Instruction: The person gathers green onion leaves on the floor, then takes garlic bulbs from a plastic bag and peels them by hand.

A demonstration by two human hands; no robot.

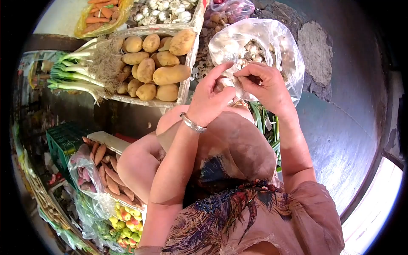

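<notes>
My left hand point(211, 92), with a silver bracelet at its wrist, curls its thumb and fingers around a whitish garlic bulb point(220, 86), partly hidden. Close against it, my right hand point(264, 85) has thumb and forefinger pinched together; what lies between them is too small to make out. Both hands are above my lap, in front of a clear plastic bag point(282, 46) that holds garlic bulbs point(253, 52). Pale papery bits show below the fingers.
Left of the hands stands a box of potatoes point(145, 70) with leeks point(80, 72) beside them. Behind it are a garlic box point(159, 12) and carrots point(100, 15). Sweet potatoes point(112, 176), a green crate point(63, 142) and apples or pears point(127, 223) sit lower left. Green stalks point(272, 131) lie beside my leg.
</notes>
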